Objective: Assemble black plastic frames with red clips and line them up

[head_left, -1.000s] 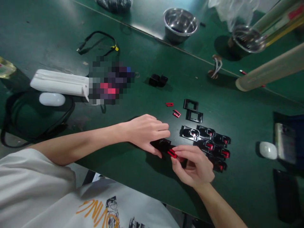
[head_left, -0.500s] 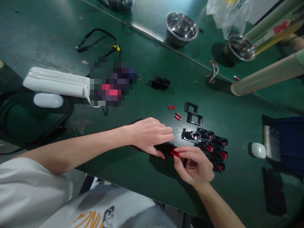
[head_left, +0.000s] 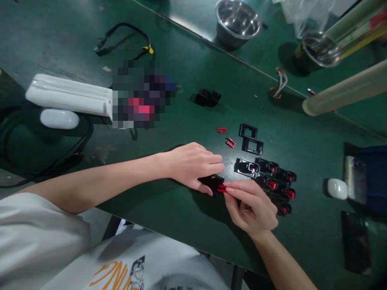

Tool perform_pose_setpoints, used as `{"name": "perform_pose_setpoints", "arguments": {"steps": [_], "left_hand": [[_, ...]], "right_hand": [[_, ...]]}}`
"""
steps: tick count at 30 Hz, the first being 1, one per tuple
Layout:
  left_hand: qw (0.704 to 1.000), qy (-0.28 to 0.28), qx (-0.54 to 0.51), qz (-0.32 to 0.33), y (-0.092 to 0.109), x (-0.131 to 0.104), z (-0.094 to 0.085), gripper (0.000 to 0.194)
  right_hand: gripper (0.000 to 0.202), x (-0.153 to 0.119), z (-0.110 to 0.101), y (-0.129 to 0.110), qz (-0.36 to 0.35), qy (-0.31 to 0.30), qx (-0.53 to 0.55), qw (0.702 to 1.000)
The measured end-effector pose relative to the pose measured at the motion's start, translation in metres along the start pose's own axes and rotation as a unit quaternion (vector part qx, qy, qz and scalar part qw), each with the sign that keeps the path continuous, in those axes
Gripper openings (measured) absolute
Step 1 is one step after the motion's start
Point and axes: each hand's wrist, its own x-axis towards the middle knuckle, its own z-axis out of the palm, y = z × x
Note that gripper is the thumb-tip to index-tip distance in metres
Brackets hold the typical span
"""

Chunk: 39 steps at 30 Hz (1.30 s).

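Observation:
My left hand [head_left: 198, 167] is closed on a black plastic part [head_left: 214, 181], partly hidden under the fingers. Between thumb and fingertips, my right hand [head_left: 252, 203] pinches a small red clip [head_left: 221, 188], its two prongs against or very near the black part's right end. Beyond the hands lie two loose red clips [head_left: 230, 142] and two square black frames [head_left: 252, 146]. To the right of my right hand sits a group of black parts [head_left: 273, 183], several of them with red pieces fitted.
Two metal bowls [head_left: 232, 38] stand at the back. A black part [head_left: 208, 97], cable [head_left: 122, 26] and white device [head_left: 69, 94] lie farther off. At the right are a white mouse-like case [head_left: 338, 189], a dark phone-like slab [head_left: 356, 241] and a pale tube [head_left: 347, 89].
The red clip in my right hand has turned so its prongs point left toward the black part. My left hand keeps its hold. The whole view has shifted slightly.

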Motion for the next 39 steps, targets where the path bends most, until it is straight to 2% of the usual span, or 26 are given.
{"name": "perform_pose_setpoints", "arguments": {"steps": [6,12,20,27,33,39], "left_hand": [[1.0,-0.024,0.01,-0.01,0.0002,0.0004,0.0009,0.052],[1.0,-0.023,0.005,-0.014,0.0008,0.0008,-0.0016,0.05],[0.998,-0.055,0.003,-0.024,0.0008,0.0025,-0.0029,0.05],[0.999,-0.037,-0.005,-0.016,0.0008,0.002,-0.0038,0.05],[0.997,-0.073,-0.012,-0.029,0.0011,0.0039,-0.006,0.048],[0.997,-0.073,-0.018,-0.031,0.0005,0.0034,-0.0033,0.046]], "right_hand": [[0.041,0.001,0.0003,-0.0002,0.006,0.01,-0.013,1.0],[0.042,0.001,-0.0013,0.0014,0.006,0.02,-0.026,0.999],[0.041,0.0002,-0.0022,0.0025,0.002,0.003,-0.024,1.0],[0.04,0.0009,0.0006,0.0023,-0.002,-0.011,-0.006,1.0],[0.04,-0.0022,0.0029,0.0044,-0.013,-0.02,0.008,1.0],[0.041,-0.0008,0.003,0.0054,-0.017,-0.028,0.032,0.999]]}}
